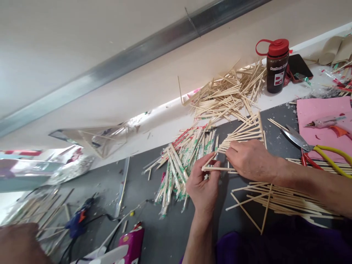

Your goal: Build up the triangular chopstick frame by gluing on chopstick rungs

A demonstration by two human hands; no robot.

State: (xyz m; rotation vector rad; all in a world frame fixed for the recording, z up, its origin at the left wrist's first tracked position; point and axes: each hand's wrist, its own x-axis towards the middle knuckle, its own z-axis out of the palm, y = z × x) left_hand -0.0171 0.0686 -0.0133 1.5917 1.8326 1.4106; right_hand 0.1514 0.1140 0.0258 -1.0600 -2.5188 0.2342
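Observation:
My left hand (pixel 202 189) is closed around the corner of a small frame of joined wooden chopsticks (pixel 220 169), with the corner showing between thumb and fingers. My right hand (pixel 251 161) is closed at the frame's right side, its fingertips near the left hand; the exact grip is partly hidden. Just beyond it lies a fan of bare chopsticks (pixel 243 134). Wrapped chopsticks (pixel 176 165) are heaped left of my hands. Below my right forearm, more loose chopsticks (pixel 291 201) lie beside a joined triangle of sticks (pixel 247 212).
A big chopstick pile (pixel 228 91) lies at the back beside a red-lidded bottle (pixel 276 69). Yellow-handled shears (pixel 316 147) and a glue-gun-like tool (pixel 326 121) are at right, near pink paper (pixel 305 106). A blue glue gun (pixel 78 222) and another person's blurred hand (pixel 22 244) are at left.

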